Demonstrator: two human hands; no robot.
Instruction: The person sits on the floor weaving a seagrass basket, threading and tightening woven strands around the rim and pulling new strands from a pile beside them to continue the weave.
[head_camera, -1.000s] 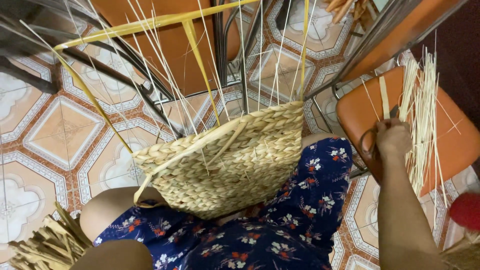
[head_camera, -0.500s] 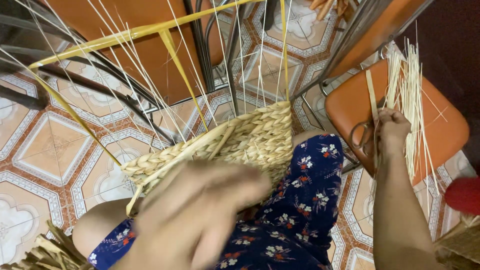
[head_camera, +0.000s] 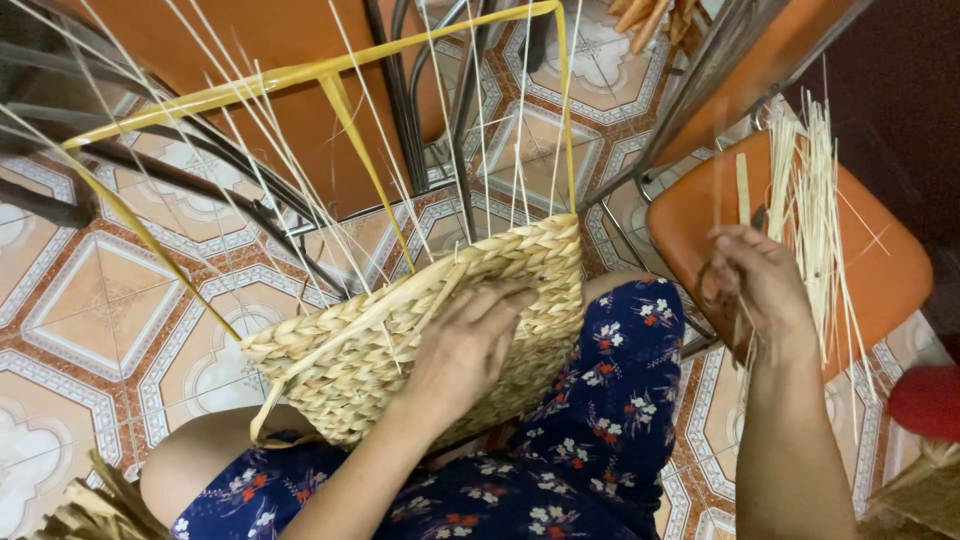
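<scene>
Basket (head_camera: 430, 340) lies tilted on the person's lap, on the blue floral cloth (head_camera: 600, 420), above the tiled floor (head_camera: 90, 330). This is the landmark for what follows.

Left hand (head_camera: 465, 345): flat against the basket's woven side, fingers spread and pressing; a steadying hold, not clenched around anything.

Right hand (head_camera: 760, 285): well to the right of the basket, over the orange stool (head_camera: 880, 270). Its grip is closed on strands from the bundle of pale stalks (head_camera: 810, 200) standing on that stool. A dark loop shows under the fingers; whether it is scissors cannot be told.

State of the work, as judged: the basket's lower body is closed in thick braided rows. Above its top edge, thin uprights (head_camera: 480, 130) and flat yellow strips (head_camera: 300, 75) stand unwoven, fanning out loose. The rim is not finished; upper rows and the tying-off of those ends appear left to do.

Left of and below the basket, dried strips (head_camera: 90, 505) lie on the floor. Behind it, dark metal chair legs (head_camera: 400, 100).
</scene>
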